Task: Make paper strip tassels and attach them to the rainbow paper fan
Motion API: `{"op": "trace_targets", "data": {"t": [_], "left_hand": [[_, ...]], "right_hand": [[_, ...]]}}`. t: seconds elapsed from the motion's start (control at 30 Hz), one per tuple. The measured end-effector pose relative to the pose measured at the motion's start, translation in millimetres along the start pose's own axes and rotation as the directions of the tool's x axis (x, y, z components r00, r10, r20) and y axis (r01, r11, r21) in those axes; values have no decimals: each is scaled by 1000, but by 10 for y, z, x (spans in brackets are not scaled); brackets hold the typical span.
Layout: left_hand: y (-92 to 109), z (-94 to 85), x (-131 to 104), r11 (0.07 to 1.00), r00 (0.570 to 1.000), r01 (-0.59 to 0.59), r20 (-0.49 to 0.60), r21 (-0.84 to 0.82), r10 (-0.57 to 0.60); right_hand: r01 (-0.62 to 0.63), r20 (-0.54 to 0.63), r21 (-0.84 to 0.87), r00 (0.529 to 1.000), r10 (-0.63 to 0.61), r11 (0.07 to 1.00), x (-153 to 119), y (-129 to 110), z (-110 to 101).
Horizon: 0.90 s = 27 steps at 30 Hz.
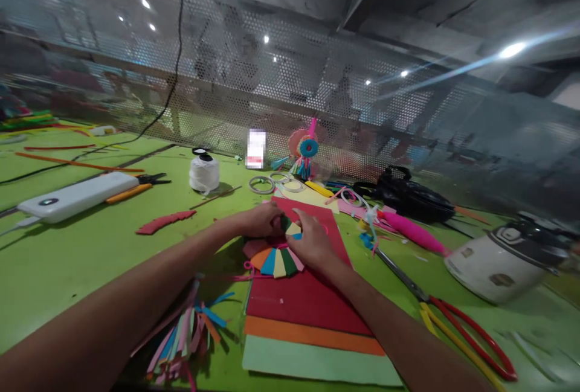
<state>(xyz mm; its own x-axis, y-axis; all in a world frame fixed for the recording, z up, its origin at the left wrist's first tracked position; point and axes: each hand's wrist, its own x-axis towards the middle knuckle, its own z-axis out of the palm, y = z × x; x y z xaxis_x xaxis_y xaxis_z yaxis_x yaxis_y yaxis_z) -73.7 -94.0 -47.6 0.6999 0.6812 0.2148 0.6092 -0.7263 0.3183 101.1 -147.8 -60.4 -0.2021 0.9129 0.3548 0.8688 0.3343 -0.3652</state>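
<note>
A round fan of coloured pieces [278, 261], in orange, blue, cream, green and pink, lies on stacked coloured sheets [308, 301], red on top. My left hand [264, 220] is at its upper left edge with the fingers curled and pressed onto it. From the right, my right hand [312, 237] holds the fan's other side, thumb and fingers bent over it. A pink loop shows at its centre and a pink cord [248, 266] beside its lower left. Near my left forearm lies a bundle of thin coloured strips [185, 337].
Scissors [423, 296] and a white jar [501, 262] stand right, before a black bag [403, 196]. A white thread spool [203, 173], power bank [81, 196] and pliers [136, 191] are left. Behind are rings [261, 185], a phone [256, 149], a decorated piece [308, 148] and perforated mesh [272, 90].
</note>
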Motion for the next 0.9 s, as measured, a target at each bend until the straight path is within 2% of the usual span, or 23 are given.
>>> {"op": "trace_targets", "data": {"t": [0.37,0.9], "left_hand": [[-46,32,35,999,999,-32,-39,-37,30],[-28,9,16,997,1000,5,-30,-82,-7]], "right_hand": [[-34,-1,2,999,34,999,-10,18,10],[-18,-10,58,1000,19,998,-11,32,-29]]}}
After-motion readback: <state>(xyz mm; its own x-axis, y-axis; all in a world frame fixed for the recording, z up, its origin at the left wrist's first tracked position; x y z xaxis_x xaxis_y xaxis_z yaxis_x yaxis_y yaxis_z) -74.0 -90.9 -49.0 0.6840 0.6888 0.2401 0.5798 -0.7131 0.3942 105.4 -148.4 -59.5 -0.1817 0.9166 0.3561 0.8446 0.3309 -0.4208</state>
